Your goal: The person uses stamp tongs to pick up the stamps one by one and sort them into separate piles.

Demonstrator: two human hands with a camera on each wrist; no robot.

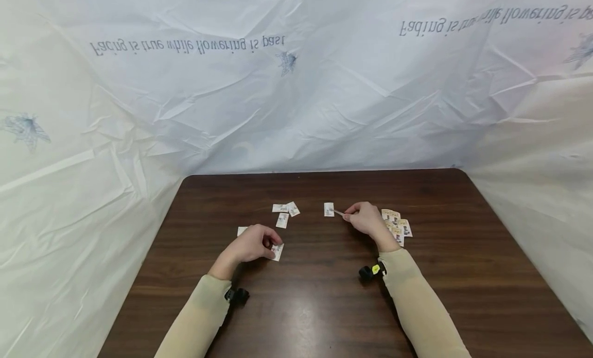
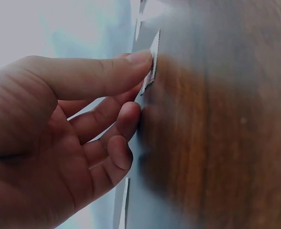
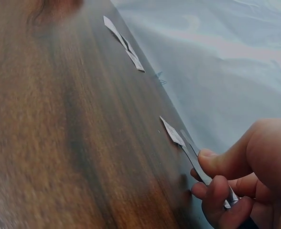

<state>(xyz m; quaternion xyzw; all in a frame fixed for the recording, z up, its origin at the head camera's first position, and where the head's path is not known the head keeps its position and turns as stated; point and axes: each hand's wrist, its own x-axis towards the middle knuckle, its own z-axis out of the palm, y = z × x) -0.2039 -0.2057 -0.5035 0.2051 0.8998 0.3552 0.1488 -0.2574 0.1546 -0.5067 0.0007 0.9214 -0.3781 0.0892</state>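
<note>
My left hand (image 1: 250, 243) pinches a small paper stamp (image 1: 277, 252) between thumb and fingertips, low over the table. In the left wrist view, the stamp (image 2: 155, 55) shows a finely toothed edge and stands tilted. My right hand (image 1: 366, 219) holds metal tweezers (image 3: 201, 170) between thumb and fingers. Their tips reach a single stamp (image 1: 328, 209) at the table's far side; whether they grip it I cannot tell. Another stamp (image 1: 242, 230) lies partly hidden behind my left hand.
Three stamps (image 1: 282, 220) lie close together beyond my left hand. A pile of overlapping yellowish stamps (image 1: 398, 226) lies right of my right wrist. The dark wooden table (image 1: 315, 296) ends at a white printed sheet (image 1: 296, 116) hung behind it and along both sides.
</note>
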